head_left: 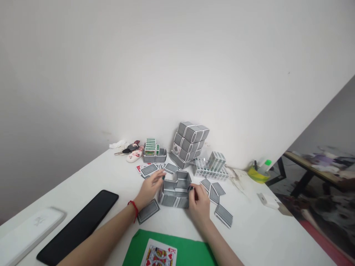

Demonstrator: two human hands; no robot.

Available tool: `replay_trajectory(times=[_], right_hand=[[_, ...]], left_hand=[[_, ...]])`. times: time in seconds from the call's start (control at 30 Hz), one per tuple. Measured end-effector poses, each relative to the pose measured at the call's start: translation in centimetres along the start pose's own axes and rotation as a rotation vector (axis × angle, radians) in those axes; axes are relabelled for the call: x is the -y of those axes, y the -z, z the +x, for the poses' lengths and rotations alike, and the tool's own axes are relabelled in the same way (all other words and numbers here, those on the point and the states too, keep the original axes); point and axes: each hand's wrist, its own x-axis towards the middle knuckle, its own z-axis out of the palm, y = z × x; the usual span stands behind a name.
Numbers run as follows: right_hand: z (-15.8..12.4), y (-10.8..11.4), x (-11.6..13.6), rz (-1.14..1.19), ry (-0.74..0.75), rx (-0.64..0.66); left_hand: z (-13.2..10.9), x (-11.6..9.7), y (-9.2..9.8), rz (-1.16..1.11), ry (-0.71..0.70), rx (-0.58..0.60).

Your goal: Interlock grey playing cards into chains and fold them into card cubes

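A small open-topped box made of folded grey-backed playing cards (175,201) stands on the white table between my hands. My left hand (149,186) has its fingers closed at the box's far left corner. At the box's right wall, my right hand (200,201) is curled with thumb and fingers pinched against the edge. Fingertips partly hide both sides of the box. Loose cards lie around it: one face-down card (149,211) beside my left wrist, another card (223,215) to the right, and several more behind.
Against the wall stand a tall stack of card blocks (190,142), a card tray with green-edged packs (151,147) and a clear-wrapped pack (216,161). A green mat (191,251) bears a king of hearts (162,255). A black slab (80,225) lies left, a yellow-green holder (257,174) right.
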Motion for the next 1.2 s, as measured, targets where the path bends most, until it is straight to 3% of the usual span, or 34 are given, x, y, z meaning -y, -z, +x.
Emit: replay_trajectory(times=[0.07, 0.13, 0.17, 0.27, 0.37, 0.47, 0.57, 0.63, 0.73, 0.8, 0.87, 0.9, 1.07, 1.2], right_hand=[[-0.5, 0.2, 0.4, 0.049, 0.033, 0.041], [-0.5, 0.3, 0.5, 0.084, 0.06, 0.02], [-0.3, 0.4, 0.4, 0.084, 0.061, -0.028], [1.0, 0.5, -1.0, 0.022, -0.017, -0.196], [2.1, 0.5, -2.7, 0.159, -0.188, -0.129], [2.0, 0.2, -3.1, 0.275, -0.278, 0.116], [1.8, 0.3, -1.7, 0.283, -0.226, 0.102], [2.0, 0.6, 0.0, 0.234, -0.109, 0.12], [2.3, 1.0, 2.9, 0.143, -0.052, 0.224], [2.0, 0.8, 4.6, -0.009, -0.04, 0.357], [1.5, 0.4, 5.9, -0.215, 0.003, 0.528], [1.1, 0.1, 6.3, -0.322, -0.001, 0.549], [0.3, -0.6, 6.8, -0.501, 0.067, 0.586], [0.0, -0.4, 5.9, -0.362, 0.095, 0.449]], left_hand=[[0.4, 0.6, 0.4, 0.05, -0.02, -0.239], [0.5, 1.1, 0.8, 0.085, -0.044, -0.35], [0.5, 1.1, 1.0, 0.095, -0.06, -0.35], [0.0, 0.9, 0.7, 0.075, -0.094, -0.137], [-0.2, 0.6, -0.2, 0.091, -0.083, 0.091], [0.1, 0.6, -0.5, 0.14, -0.044, 0.034], [0.4, 0.3, 0.0, 0.133, -0.102, -0.12], [0.4, -0.6, 0.4, 0.181, -0.251, -0.142], [0.1, -2.6, 0.3, 0.368, -0.417, 0.115], [-0.2, -3.8, -0.3, 0.582, -0.399, 0.326], [-0.6, -4.6, -1.0, 0.77, -0.369, 0.423], [-0.7, -4.8, -1.2, 0.83, -0.366, 0.454], [-0.9, -4.7, -1.7, 0.841, -0.348, 0.436], [-0.8, -3.1, -1.4, 0.411, -0.227, 0.199]])
